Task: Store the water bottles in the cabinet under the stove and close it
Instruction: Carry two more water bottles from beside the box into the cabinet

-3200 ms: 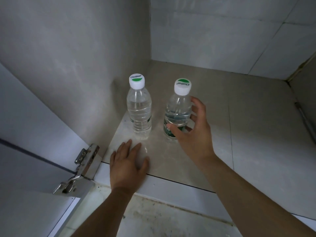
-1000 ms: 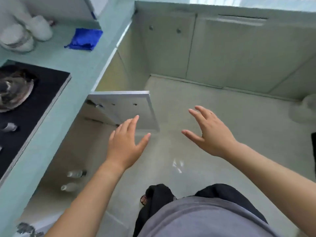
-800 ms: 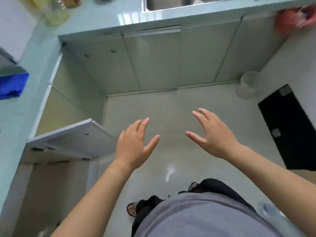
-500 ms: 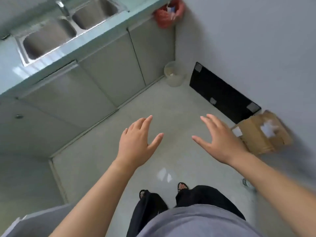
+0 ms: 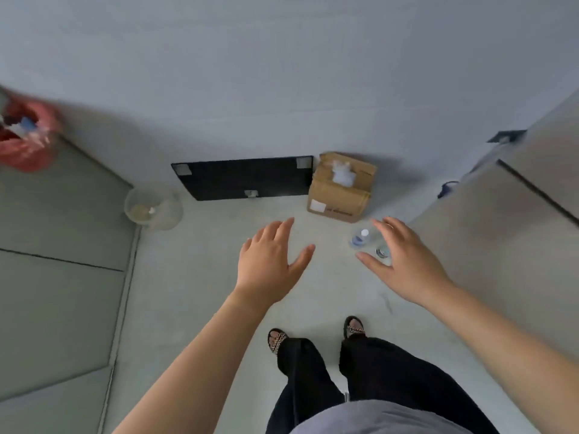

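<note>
Two clear plastic water bottles [image 5: 363, 239] stand on the pale grey floor [image 5: 194, 277] near the right-hand wall, partly hidden behind the right hand [image 5: 404, 261]. One shows a white cap and a bluish label; the other is mostly covered, with only a dark patch of label visible past the fingers. Motion blur softens both, so finer detail cannot be read.

Both hands hang in the air above the floor, palms down and holding nothing. On the left hand [image 5: 269, 261] the fingers are loosely spread with the thumb angled out to the right. On the right hand the fingers are spread as well, with the thumb pointing left; whether it touches the bottles cannot be told.

Just beyond the bottles, a brown cardboard box [image 5: 341, 187] sits against the plain grey wall [image 5: 282, 73], touching or just beside a flat black rectangular panel [image 5: 247, 178] that leans there. Farther left, a translucent round bucket [image 5: 153, 206] stands in the corner beside grey cabinet doors [image 5: 56, 245]. A red plastic bag [image 5: 26, 139] hangs at the upper left, blurred. Below, the person's black trousers [image 5: 344, 380] and strappy sandals [image 5: 277, 338] are in view.
</note>
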The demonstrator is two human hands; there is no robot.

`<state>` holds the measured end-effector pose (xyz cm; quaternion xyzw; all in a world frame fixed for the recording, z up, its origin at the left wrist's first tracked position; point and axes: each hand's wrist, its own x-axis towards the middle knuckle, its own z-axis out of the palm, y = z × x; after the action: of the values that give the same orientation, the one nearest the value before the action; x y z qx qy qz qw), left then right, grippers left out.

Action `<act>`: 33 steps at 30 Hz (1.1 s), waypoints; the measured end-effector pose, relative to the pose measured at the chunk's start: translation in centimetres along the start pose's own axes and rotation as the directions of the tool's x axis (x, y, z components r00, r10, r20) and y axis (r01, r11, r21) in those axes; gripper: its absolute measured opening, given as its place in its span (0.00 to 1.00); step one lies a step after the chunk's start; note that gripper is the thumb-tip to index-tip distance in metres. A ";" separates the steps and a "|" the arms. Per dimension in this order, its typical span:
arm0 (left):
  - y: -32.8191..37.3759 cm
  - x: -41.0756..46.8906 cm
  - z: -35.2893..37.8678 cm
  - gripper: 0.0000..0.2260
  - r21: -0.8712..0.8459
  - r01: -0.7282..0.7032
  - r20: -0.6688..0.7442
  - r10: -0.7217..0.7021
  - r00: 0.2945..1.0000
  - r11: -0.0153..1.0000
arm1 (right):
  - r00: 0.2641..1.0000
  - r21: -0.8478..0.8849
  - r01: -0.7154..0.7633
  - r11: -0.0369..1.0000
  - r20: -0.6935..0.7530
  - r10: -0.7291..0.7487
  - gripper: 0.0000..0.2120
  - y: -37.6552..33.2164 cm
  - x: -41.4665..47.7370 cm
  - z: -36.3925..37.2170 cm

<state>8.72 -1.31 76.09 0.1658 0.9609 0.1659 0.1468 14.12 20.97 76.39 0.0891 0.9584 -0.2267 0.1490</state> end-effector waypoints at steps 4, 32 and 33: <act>2.4 4.5 1.1 0.30 0.083 -0.153 0.128 0.142 0.982 0.985 | 0.974 0.081 -0.199 0.977 -0.095 0.206 0.33 3.7 -0.9 -0.5; -1.6 33.5 67.2 0.29 0.255 -0.569 0.539 0.374 0.755 0.781 | 0.793 0.435 -0.519 0.735 -0.074 0.604 0.33 47.3 23.4 47.0; -2.5 34.6 70.1 0.29 0.249 -0.582 0.531 0.394 0.751 0.774 | 0.783 0.465 -0.509 0.724 -0.099 0.614 0.34 48.6 24.7 49.1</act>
<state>0.49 28.16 4.09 0.4766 0.8330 -0.0437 0.2776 14.56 43.69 6.61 0.4341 0.8252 -0.3547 0.0685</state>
